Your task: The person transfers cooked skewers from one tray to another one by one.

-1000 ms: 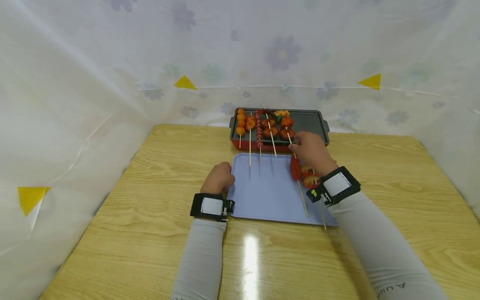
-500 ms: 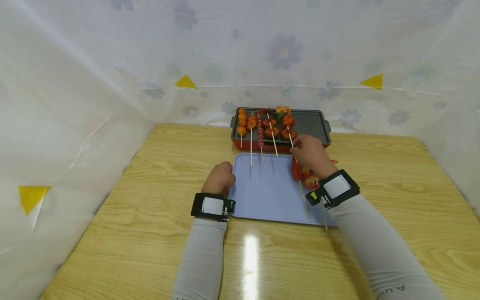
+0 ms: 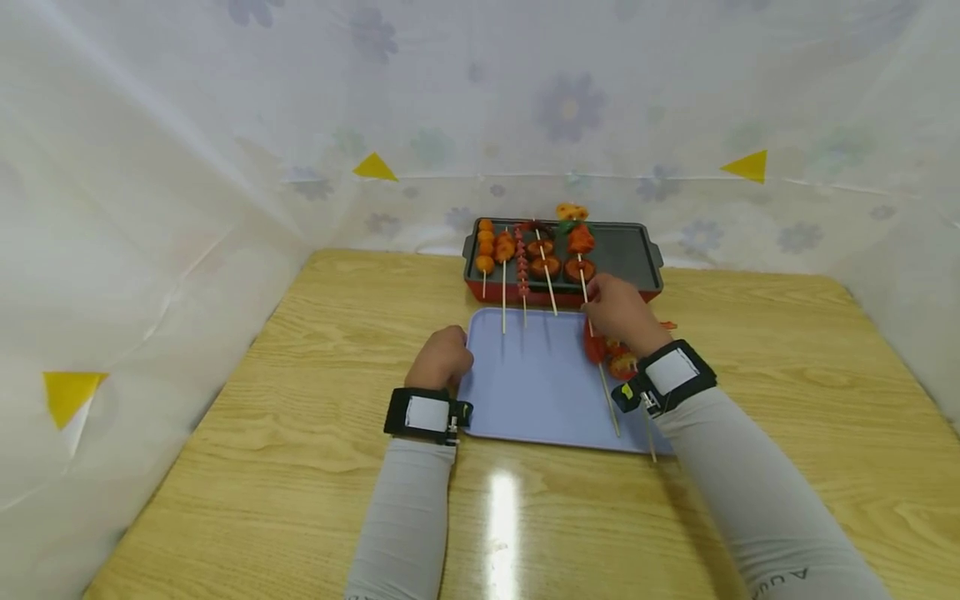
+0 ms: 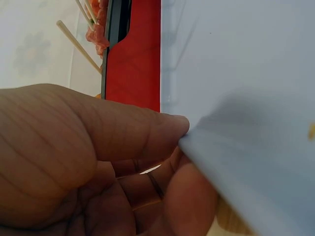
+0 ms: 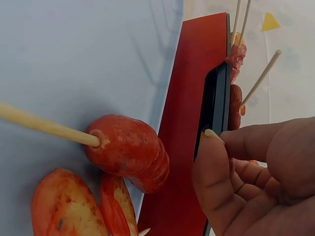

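Holding one skewer (image 3: 581,241), food end over the grill (image 3: 628,250).
We list: right hand (image 3: 624,313), pinching that skewer at the grill's front; left hand (image 3: 440,358), pinching the left edge of one tray (image 3: 536,383), just in front of the grill; four other skewers (image 3: 522,260), on the grill.

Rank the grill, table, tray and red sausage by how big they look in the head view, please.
1. table
2. tray
3. grill
4. red sausage
The tray is nearer than the grill, which enlarges it somewhat.
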